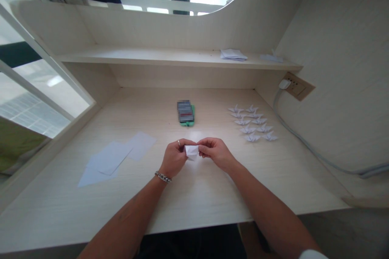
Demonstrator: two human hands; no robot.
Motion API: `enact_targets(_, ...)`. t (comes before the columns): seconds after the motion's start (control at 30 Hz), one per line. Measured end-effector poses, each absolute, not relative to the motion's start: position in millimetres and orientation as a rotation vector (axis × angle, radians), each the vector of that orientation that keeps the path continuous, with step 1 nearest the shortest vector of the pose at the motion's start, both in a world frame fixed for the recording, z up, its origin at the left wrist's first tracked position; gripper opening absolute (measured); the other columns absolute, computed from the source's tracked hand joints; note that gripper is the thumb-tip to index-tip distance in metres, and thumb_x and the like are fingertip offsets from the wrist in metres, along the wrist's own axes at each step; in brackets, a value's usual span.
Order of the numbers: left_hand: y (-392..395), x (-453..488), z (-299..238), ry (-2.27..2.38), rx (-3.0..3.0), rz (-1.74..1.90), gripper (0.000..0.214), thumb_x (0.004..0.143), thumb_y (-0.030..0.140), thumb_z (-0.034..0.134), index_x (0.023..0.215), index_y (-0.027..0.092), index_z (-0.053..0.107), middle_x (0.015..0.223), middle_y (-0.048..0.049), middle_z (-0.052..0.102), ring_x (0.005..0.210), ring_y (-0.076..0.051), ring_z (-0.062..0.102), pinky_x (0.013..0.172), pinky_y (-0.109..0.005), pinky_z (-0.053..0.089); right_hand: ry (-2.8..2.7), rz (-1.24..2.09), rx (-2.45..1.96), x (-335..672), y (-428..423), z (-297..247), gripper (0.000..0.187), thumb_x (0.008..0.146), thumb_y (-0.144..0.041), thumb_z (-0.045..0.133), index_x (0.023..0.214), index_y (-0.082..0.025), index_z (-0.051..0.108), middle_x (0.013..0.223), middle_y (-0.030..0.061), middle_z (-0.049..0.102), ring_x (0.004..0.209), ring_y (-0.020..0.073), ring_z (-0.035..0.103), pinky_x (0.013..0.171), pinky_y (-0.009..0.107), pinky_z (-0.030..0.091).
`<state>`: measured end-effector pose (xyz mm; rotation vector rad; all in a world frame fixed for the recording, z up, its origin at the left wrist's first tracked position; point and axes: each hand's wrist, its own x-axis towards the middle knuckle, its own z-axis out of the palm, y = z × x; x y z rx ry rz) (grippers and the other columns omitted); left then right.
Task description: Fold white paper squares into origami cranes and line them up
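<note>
From here I count two hands (175,158), one folded paper (191,153), ten cranes (248,130), at least three sheets (110,156), one device (185,113), one bracelet (163,177), one ring (179,143), one plug (285,84).

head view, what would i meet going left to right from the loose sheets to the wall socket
Loose white sheets → left hand → small folded paper → right hand → folded paper birds → wall socket

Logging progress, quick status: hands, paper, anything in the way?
Left hand, right hand pinching folded paper. Green-edged object beyond, apart from hands. Paper cranes off right.
</note>
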<state>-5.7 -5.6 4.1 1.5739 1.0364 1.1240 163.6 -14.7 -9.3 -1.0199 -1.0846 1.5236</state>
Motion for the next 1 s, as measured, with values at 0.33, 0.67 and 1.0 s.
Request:
enact_targets(0.33,-8,4,5,1.099,1.39,1.072,0.038,0.082,0.05,0.058,0.07,0.014,0.063,0.056,-0.0027,0.065,0.049,-0.015,0.063,0.049,-0.024,0.05,-1.164,1.322,-1.164,161,-13,-9,0.036,0.07,-0.05,0.071,0.079,-0.016,0.064,0.064,0.0006,0.063,0.057,0.012,0.057,0.053,0.024,0.044)
enact_targets(0.67,-12,4,0,1.471,2.065,1.115,0.015,0.08,0.023,0.056,0.085,0.021,0.07,0.081,-0.0054,0.073,0.073,-0.02,0.066,0.072,-0.029,0.048,-1.678,0.206,-1.377,137,-34,3,0.018,0.083,-0.023,0.054,0.092,-0.02,0.069,0.089,0.008,0.07,0.082,0.0209,0.063,0.076,0.033,0.048)
enact_targets(1.0,0,0,-8,1.511,1.768,1.12,0.017,0.081,0.034,0.057,0.078,0.02,0.066,0.067,-0.0027,0.068,0.061,-0.018,0.062,0.058,-0.026,0.042,-1.354,0.654,-1.279,150,-30,7,0.023,0.084,-0.034,0.056,0.097,-0.019,0.069,0.092,0.0073,0.072,0.075,0.018,0.066,0.062,0.027,0.052)
